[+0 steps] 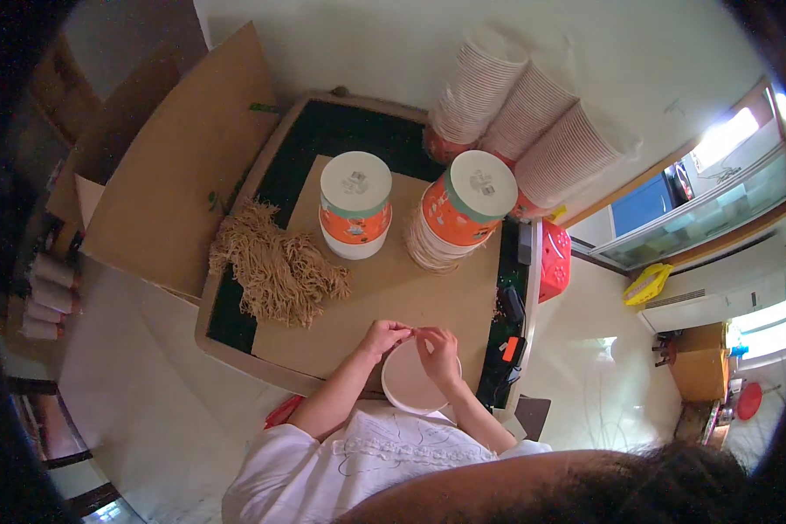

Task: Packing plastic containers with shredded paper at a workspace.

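Head view: work looks partway, one piece in hand. White round tub (406, 380) sits at the near edge of the green-topped table (358, 122), close against the shirt front. Pale round face toward camera, smooth, with a lighter rim; side wall mostly hidden, no print visible.

Left hand (385, 337) and right hand (438, 354) meet at its far rim, fingers drawn in, tips nearly touching; cannot tell what, if anything, is pinched.

Possibly done: upside-down orange tub stack with teal band (355, 223), and similar neighbouring stack (467, 210) with tan strands at its lower part; unclear whether fixed on.

Seemingly left: loose heap of tan twisted cord (275, 271) on the brown flat cardboard sheet (384, 301) and table; tall nested columns of pale tubs (526, 113) by the wall.
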`<state>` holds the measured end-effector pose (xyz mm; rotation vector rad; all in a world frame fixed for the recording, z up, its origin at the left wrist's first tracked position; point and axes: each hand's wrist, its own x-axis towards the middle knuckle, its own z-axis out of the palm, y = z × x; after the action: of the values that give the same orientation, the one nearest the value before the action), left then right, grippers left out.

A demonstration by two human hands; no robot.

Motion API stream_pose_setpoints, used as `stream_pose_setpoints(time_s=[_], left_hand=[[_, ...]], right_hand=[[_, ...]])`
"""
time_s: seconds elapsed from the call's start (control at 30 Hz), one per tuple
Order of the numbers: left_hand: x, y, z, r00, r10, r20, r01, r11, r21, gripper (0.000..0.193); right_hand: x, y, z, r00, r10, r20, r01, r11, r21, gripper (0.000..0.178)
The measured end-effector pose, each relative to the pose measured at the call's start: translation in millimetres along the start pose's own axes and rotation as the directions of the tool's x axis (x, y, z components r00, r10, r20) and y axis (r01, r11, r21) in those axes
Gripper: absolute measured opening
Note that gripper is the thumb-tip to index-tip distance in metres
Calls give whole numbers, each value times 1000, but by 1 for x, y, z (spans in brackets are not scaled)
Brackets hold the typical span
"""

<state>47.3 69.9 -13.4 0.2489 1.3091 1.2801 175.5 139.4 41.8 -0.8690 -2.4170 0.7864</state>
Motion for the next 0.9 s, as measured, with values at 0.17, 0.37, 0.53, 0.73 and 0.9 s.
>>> stream_pose_setpoints(time_s=[0.17,0.37,0.53,0.73,0.9], left_hand=[[1,-2,0,993,106,-55,-89,962,257,12],[-3,3,0,993,102,-57,-85,966,244,12],[-9,15,5,996,73,-58,-65,990,124,11],[-1,1,1,979,195,-59,-171,945,280,11],[3,-4,3,960,267,-90,-211,894,396,9]], right_hand=[[15,10,-5,925,284,252,-347,900,262,12],[27,17,-4,865,312,394,-408,893,190,12],[24,27,4,884,292,365,-392,888,240,11],[24,18,3,878,328,348,-414,885,214,10],[20,27,10,903,314,293,-393,880,268,13]])
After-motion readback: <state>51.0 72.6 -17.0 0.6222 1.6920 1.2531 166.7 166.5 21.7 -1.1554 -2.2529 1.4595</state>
